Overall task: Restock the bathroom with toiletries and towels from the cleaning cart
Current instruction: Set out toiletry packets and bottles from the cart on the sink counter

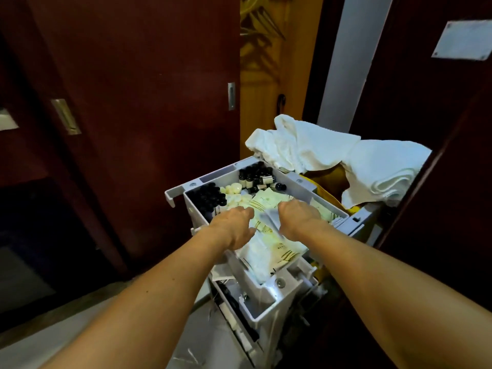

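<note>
Dark wooden doors (138, 102) behind cleaning cart (277, 286). Both my hands in tray: left hand (234, 225), right hand (295, 217) over pale sachets (271, 246); finger grip hidden, cannot tell. Bottles (255, 177), white towels (332, 155) beyond fingertips.

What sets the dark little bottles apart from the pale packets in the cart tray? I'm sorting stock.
The dark bottles are small, black-capped and crowded at the tray's far end; the pale packets are flat, cream and larger, piled loosely at the near end. No hand is on the bottles, while the left hand and right hand are down among the packets. Both lie in the same grey tray.
</note>
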### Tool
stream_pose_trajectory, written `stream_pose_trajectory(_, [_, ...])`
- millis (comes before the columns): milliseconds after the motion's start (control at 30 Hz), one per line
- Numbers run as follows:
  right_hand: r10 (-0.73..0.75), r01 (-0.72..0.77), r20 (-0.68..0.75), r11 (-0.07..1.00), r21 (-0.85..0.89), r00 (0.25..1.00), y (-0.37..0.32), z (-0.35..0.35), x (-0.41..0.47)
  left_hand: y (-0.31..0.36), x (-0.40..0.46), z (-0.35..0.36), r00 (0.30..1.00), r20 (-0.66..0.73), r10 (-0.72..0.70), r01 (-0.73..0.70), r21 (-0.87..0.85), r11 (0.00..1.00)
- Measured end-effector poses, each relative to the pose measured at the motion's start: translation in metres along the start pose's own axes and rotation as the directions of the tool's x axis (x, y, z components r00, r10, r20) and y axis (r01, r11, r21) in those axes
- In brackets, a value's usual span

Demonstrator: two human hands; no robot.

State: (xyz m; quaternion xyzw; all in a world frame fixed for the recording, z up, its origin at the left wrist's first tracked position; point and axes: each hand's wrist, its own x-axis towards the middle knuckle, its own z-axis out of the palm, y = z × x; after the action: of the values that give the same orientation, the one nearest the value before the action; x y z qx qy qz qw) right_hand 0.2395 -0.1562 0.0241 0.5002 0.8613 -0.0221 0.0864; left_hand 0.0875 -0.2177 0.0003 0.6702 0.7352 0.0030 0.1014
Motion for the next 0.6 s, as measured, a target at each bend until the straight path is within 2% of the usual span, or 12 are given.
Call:
stream_pose_trajectory(167, [0.112, -0.124, 0.092, 0.983, 0.139, 0.989, 0.004, 0.026, 0.025, -0.01, 0.036, 0.017, 0.997, 0.04, 0.072, -0.069, -0.072, 0.995])
stream_pose_trajectory(300, [0.167, -0.188, 0.108, 0.953, 0.236, 0.98, 0.009, 0.048, 0.038, -0.011, 0.06, 0.024, 0.993, 0.044, 0.111, -0.101, -0.19, 0.977])
stream_pose_trajectory(433, [0.279, -0.314, 0.145, 0.842, 0.438, 0.949, 0.011, 0.062, 0.044, -0.012, 0.07, 0.034, 0.991, 0.066, 0.116, -0.088, -0.334, 0.939])
stream_pose_trajectory(600, [0.379, -0.422, 0.208, 0.665, 0.617, 0.902, 0.01, 0.065, 0.052, -0.012, 0.079, 0.044, 0.99, 0.094, 0.109, -0.061, -0.412, 0.909])
